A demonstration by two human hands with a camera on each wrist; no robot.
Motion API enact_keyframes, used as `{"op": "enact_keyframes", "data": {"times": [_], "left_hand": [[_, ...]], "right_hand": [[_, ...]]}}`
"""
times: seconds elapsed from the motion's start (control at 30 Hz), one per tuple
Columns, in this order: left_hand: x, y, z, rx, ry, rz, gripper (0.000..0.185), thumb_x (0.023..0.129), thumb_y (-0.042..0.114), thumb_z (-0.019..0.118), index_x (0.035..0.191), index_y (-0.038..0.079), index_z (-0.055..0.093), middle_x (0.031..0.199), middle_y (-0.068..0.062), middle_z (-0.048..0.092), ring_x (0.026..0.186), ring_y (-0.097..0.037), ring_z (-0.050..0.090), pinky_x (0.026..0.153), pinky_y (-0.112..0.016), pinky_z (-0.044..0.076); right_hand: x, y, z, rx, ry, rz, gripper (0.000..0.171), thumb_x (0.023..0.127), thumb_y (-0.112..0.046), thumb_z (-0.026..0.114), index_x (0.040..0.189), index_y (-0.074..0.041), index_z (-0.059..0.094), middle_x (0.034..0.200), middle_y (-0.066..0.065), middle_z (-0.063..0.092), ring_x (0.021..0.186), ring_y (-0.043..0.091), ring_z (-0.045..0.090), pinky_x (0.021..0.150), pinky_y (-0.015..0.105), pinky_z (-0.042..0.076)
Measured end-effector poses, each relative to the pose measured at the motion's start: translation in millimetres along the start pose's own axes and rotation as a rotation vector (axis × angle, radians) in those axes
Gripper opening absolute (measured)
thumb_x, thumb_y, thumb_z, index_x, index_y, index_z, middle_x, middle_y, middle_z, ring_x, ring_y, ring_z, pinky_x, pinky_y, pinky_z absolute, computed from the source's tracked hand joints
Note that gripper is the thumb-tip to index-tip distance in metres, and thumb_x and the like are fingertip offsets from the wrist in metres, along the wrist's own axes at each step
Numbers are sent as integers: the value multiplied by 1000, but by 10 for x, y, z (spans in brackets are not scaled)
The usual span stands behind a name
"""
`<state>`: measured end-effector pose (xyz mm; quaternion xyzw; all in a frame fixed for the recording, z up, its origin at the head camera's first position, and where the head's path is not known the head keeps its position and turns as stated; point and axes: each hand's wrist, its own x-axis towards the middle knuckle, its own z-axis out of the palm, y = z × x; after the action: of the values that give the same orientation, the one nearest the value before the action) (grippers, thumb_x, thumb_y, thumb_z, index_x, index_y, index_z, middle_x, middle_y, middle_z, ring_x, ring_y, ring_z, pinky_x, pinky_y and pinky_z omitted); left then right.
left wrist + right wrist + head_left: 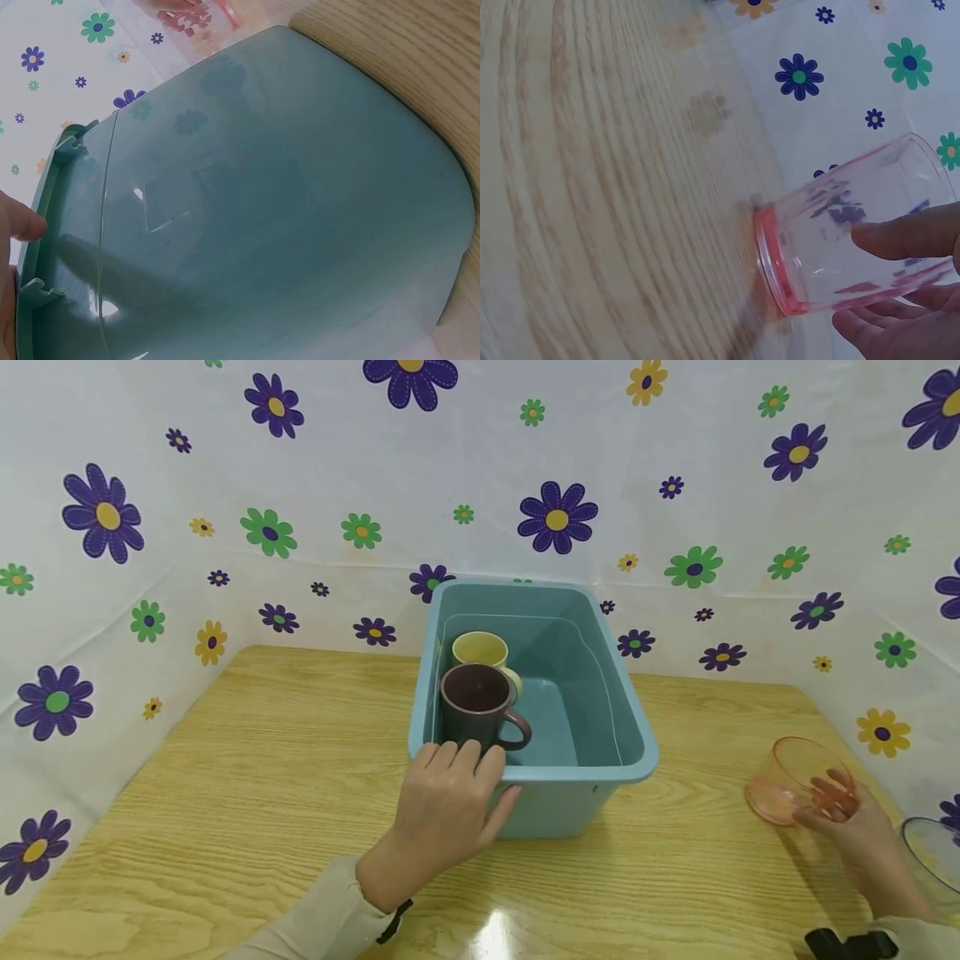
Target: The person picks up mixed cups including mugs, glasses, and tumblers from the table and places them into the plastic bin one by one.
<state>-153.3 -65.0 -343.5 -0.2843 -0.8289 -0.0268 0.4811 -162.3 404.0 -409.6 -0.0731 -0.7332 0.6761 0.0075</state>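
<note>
Pinching the pink tumbler (797,779) near its rim, thumb outside and fingers inside, the right hand (851,822) has it tilted at the worktop's (262,793) near right; a fuller grip looks wiser before lifting. The left hand (448,797) curls over the teal bin's (600,760) near rim, steadying it beside the brown mug (480,710) and yellow mug (480,649) inside.

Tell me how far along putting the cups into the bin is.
Two mugs, yellow mug and brown mug, already sit in the teal bin. The left hand holds its rim; the right hand grips the pink cup, not yet inside.
</note>
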Motion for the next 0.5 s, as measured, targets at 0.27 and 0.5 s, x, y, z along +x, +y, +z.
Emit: {"op": "enact_keyframes", "data": {"times": [0.27, 0.5], "left_hand": [[3, -7, -5, 5, -1, 0, 33, 88, 40, 46, 76, 10, 54, 59, -2, 48, 48, -18, 43, 48, -29, 30], [6, -3, -7, -3, 6, 0, 32, 86, 40, 49, 76, 10, 53, 58, -2, 47, 47, -17, 41, 48, -28, 30]], "right_hand": [[14, -32, -15, -268, -33, 26, 89, 91, -15, 60, 151, -10, -6, 108, -39, 40, 88, -27, 40, 73, -1, 38], [57, 12, -24, -117, -70, 34, 85, 91, -12, 58, 150, -30, 0, 142, -25, 27, 103, -27, 39, 75, 0, 39]]}}
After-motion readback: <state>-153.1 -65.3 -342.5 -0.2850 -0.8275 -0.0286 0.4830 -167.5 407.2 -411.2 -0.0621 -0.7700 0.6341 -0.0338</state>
